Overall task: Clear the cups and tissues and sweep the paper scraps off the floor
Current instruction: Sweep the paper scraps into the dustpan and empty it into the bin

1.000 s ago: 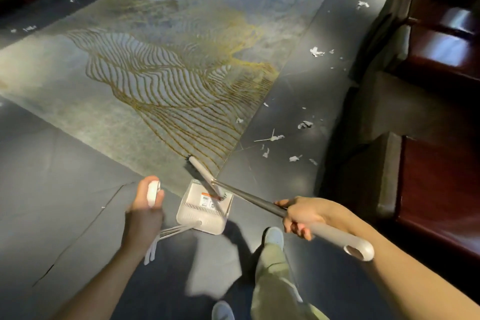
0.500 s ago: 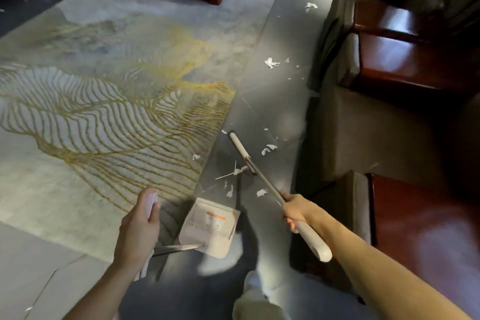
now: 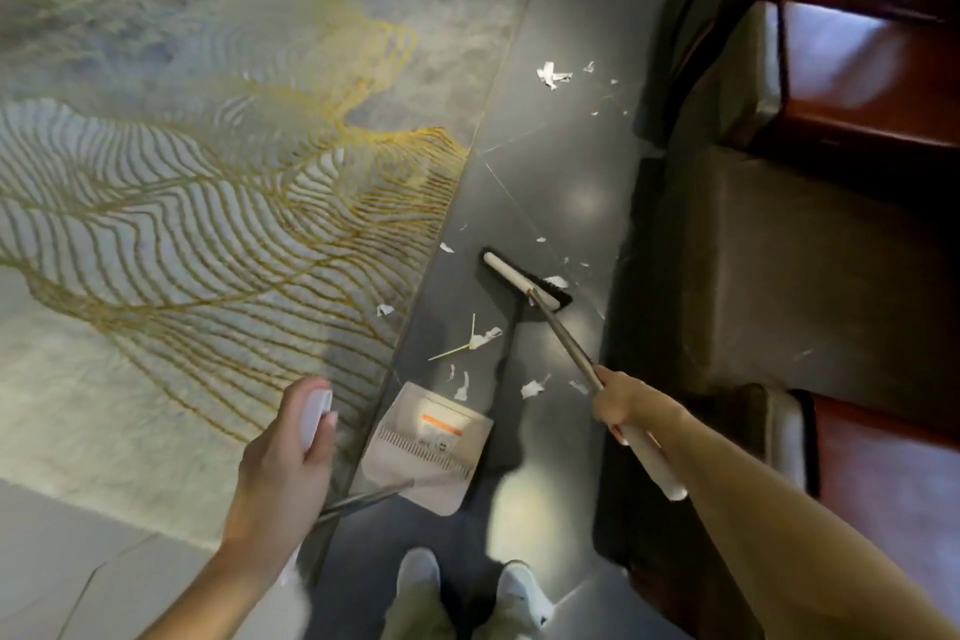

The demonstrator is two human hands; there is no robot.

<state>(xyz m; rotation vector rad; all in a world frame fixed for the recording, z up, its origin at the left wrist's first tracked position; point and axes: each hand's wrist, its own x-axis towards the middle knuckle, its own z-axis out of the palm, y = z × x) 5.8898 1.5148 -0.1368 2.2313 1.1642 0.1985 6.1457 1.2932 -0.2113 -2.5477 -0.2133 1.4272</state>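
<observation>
No text can be read anywhere. The white dustpan carries a sticker with an orange stripe and small dark print, too blurred to make out.

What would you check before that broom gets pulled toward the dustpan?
1. Right hand has a firm grip on the broom handle: ok.
2. Left hand holds the dustpan handle: ok.
3. Broom head is down on the dark floor beyond the nearest paper scraps: ok.
4. Dustpan mouth faces the scraps: ok; whether its lip lies flat on the floor: cannot tell.
5. All scraps lie between broom and pan: not ok; one lies on the rug edge, and more lie farther up the floor.
6. Shoes are clear of the sweep path: ok.
</observation>
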